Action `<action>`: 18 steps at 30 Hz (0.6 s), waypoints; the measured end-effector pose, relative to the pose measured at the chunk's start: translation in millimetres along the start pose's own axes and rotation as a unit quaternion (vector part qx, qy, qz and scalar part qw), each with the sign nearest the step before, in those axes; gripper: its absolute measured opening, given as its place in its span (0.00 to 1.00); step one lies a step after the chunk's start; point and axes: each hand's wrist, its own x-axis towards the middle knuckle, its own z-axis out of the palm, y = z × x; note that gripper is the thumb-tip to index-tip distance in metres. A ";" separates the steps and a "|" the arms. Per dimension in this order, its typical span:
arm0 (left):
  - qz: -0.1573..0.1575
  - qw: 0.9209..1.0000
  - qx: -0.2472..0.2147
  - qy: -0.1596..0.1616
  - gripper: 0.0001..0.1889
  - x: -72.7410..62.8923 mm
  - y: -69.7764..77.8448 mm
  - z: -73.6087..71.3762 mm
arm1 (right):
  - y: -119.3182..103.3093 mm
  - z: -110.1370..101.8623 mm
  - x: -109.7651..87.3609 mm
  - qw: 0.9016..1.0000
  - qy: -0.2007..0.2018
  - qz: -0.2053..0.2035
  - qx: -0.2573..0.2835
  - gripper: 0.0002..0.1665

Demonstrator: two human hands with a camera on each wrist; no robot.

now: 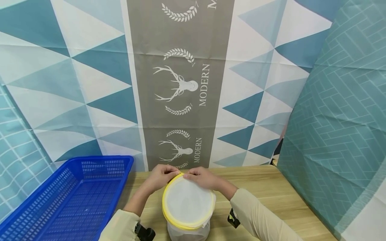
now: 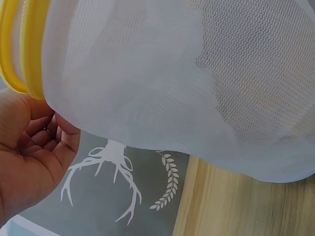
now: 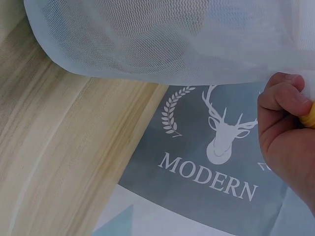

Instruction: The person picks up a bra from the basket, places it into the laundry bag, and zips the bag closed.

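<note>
A white mesh laundry bag [image 1: 189, 201] with a yellow rim stands on the wooden table, its round top tilted toward me. At the far edge of that rim, the left hand [image 1: 163, 177] pinches the yellow edging between thumb and fingers. Close beside it, the right hand [image 1: 202, 177] grips the same edging. In the left wrist view the left hand [image 2: 39, 147] has curled fingers by the yellow rim [image 2: 33, 49], beneath the mesh side. The right wrist view has the right hand [image 3: 285, 113] holding a bit of yellow edge at the frame's side.
A blue plastic basket [image 1: 120, 190] with perforated walls stands to the left. The wooden table [image 1: 256, 187] reaches back to a patterned cloth backdrop [image 1: 181, 117]. A teal cloth [image 1: 340, 134] hangs along the right side.
</note>
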 end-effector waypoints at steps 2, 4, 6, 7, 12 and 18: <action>-0.004 1.000 -0.004 0.000 0.10 0.4 0.1 0.8 | 0.2 -0.5 -0.6 1.000 0.001 0.001 0.003 0.19; -0.008 1.000 -0.012 -0.001 0.10 0.3 0.6 1.6 | 0.3 -0.7 -1.3 1.000 0.003 0.005 0.009 0.19; -0.012 1.000 -0.021 -0.003 0.10 -0.4 1.2 2.2 | 0.4 -0.5 -2.2 1.000 0.002 0.012 0.017 0.19; -0.014 1.000 -0.025 -0.005 0.10 -0.3 1.4 2.3 | 1.0 -0.2 -2.2 1.000 0.001 0.014 0.021 0.19; -0.024 0.999 -0.034 -0.016 0.10 -1.6 3.1 -0.4 | 3.2 2.2 -1.0 0.999 0.001 0.015 0.031 0.19; -0.070 0.997 -0.021 -0.009 0.11 -2.7 10.8 -2.6 | 0.7 4.7 -1.0 0.999 0.017 0.014 0.030 0.19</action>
